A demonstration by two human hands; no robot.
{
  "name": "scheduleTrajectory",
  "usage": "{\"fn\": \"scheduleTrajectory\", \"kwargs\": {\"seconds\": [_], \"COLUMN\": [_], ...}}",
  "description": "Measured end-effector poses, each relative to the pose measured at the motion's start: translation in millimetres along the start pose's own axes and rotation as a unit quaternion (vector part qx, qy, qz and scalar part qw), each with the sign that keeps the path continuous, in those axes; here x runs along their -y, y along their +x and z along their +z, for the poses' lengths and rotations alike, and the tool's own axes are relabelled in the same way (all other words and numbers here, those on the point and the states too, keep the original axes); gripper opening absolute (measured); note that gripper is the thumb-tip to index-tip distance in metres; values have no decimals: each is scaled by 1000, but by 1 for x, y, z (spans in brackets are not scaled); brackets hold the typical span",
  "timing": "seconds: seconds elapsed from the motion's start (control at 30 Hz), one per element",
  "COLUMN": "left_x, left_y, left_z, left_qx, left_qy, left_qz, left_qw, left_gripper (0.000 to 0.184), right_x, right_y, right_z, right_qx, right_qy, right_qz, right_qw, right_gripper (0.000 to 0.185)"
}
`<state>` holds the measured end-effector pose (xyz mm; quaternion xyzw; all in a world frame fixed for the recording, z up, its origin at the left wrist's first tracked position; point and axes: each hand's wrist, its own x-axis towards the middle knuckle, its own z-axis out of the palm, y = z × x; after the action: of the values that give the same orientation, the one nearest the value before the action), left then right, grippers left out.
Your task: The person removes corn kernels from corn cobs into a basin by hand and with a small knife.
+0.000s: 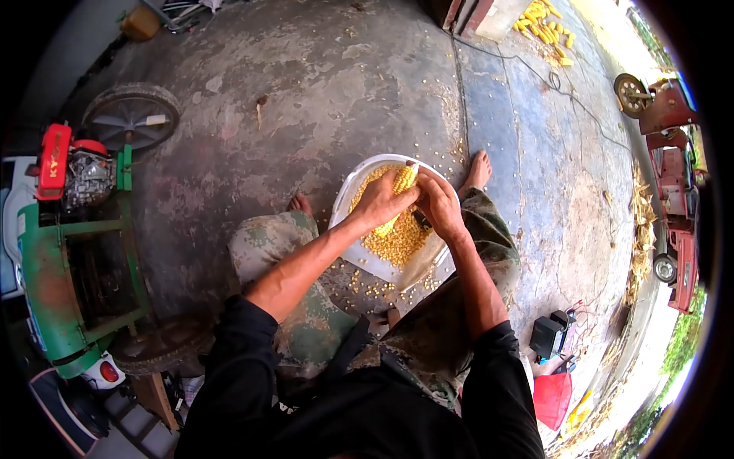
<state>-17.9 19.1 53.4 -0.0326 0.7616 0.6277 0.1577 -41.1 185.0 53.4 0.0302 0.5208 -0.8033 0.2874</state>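
Over a white basin (pixel 342 200) between the person's knees, my left hand (pixel 380 200) is wrapped round a yellow corn cob (pixel 404 179) that tilts up to the right. My right hand (pixel 439 203) is beside it, fingers curled in at the cob's right side; what exactly its fingertips grip is hidden. Loose corn kernels (pixel 397 246) lie in the basin under both hands. Another yellow cob piece (pixel 387 227) shows just below my left hand.
A green machine with a red engine (pixel 55 162) and wheels stands at the left. Corn cobs (pixel 544 30) lie at the top right, near a cable. A black box (pixel 546 337) and a red bag (pixel 552 399) are at the lower right. Kernels are scattered on the floor.
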Motion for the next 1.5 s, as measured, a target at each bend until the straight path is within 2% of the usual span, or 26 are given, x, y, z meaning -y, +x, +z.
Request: {"fn": "scheduleTrajectory", "kwargs": {"seconds": [0.07, 0.2, 0.27, 0.3, 0.33, 0.43, 0.5, 0.6, 0.83, 0.9, 1.0, 1.07, 1.13, 1.27, 1.33, 1.4, 1.5], "left_x": [-5, -9, -1, 5, 11, 2, 9, 14, 19, 15, 5, -2, -5, 1, 2, 7, 8], "left_y": [-2, -3, 2, 7, 7, 0, -2, 0, 4, 3, 1, -1, -2, -2, -2, -3, -4], "left_z": [-2, 0, 2, 1, 2, -1, 0, -3, 1, -1, -5, -5, -5, -5, -6, -7, -8], "left_qx": [18, -8, 6, 50, 50, 38, -15, 10, -18, -28, -33, -25, -19, -32, -35, -43, -61], "left_qy": [-31, 35, -65, -119, -120, -90, -10, -5, -16, 38, 84, 96, 110, 136, 152, 249, 285], "left_qz": [-36, -2, 59, 39, 39, 48, 60, 32, 30, 34, 30, 9, -10, 6, 4, 85, 119], "left_qw": [999, 999, 996, 991, 991, 994, 998, 999, 999, 998, 996, 995, 994, 990, 988, 964, 949], "left_gripper": [53, 52, 50, 51, 51, 57, 60, 56, 55, 57, 63, 66, 69, 71, 71, 71, 67], "right_x": [2, 7, 10, 15, 17, 6, 3, 0, -2, -2, -4, -3, 0, 2, -3, -9, -16], "right_y": [0, -1, -1, -2, -3, 1, 2, 1, 1, 1, 3, 4, 2, 1, 4, 7, 9], "right_z": [2, 8, 10, 11, 11, 3, 3, 4, 2, 1, -2, -5, -4, -6, -18, -23, -26], "right_qx": [-7, -46, -69, -57, -47, -25, -4, -2, 3, 1, 3, -7, -4, -22, -25, -28, -60], "right_qy": [14, 17, 41, 3, -35, -82, -88, -52, -30, -23, -49, -145, -163, -250, -263, -275, -270], "right_qz": [1, 4, 5, 20, 36, 9, 1, 2, -4, 4, -18, -28, -44, -69, -48, -27, -27], "right_qw": [1000, 999, 997, 998, 998, 996, 996, 999, 1000, 1000, 999, 989, 986, 966, 963, 961, 961], "right_gripper": [37, 36, 36, 36, 37, 38, 38, 39, 39, 38, 37, 39, 40, 41, 42, 42, 40]}}
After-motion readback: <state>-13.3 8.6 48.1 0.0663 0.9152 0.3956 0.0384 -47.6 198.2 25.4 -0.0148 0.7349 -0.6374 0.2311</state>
